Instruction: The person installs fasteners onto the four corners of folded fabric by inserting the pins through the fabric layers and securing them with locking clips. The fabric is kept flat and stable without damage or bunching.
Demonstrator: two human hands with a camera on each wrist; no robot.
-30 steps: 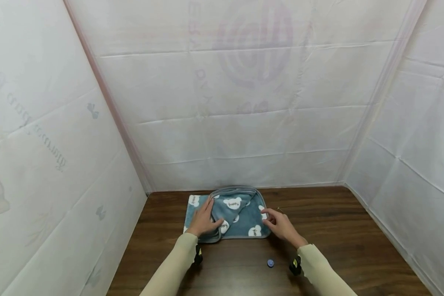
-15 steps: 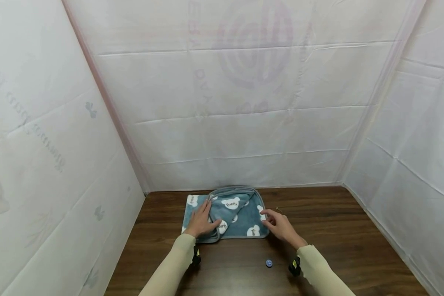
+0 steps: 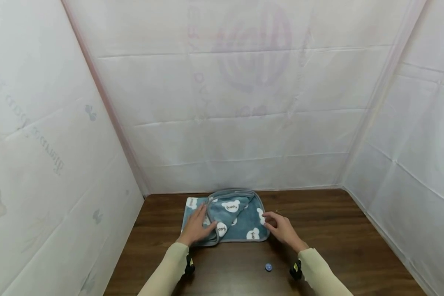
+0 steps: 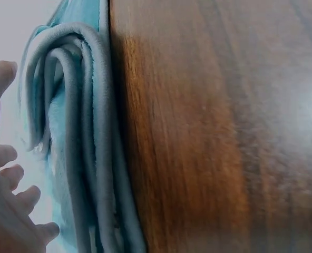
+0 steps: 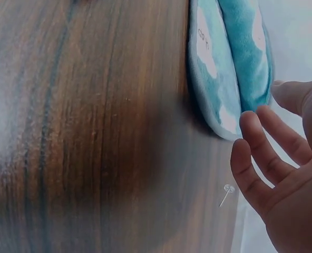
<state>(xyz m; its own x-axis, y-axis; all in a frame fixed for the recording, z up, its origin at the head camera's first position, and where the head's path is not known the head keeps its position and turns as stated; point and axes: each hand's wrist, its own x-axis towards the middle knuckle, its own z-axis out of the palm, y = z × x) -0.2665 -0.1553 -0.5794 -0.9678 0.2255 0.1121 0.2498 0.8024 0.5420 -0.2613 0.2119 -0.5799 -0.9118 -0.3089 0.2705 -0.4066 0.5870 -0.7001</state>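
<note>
A blue-teal blanket [image 3: 240,224] with white bear heads and grey piping lies folded on the table near the back wall. Its left part is folded over in thick layers, and the stacked grey edges [image 4: 100,132] face the left wrist view. Over that left part, my left hand [image 3: 197,228] has its fingers spread, the thumb pointing across the fold. At the blanket's right edge, my right hand [image 3: 283,232] holds its fingers loosely bent, fingertips right at the piping. The right wrist view shows nothing pinched between these fingers [image 5: 259,142].
Nearer the person, a small round blue object [image 3: 268,267] lies on the brown wooden table [image 3: 229,271]. A thin pin-like piece with a clear round head [image 5: 228,188] is close to the right hand. White sheeting [image 3: 244,135] encloses the table at back and sides.
My left hand has shifted a little to the left and toward the person, across the fold. My right hand stays nearly where it was. The head view has tilted slightly.
</note>
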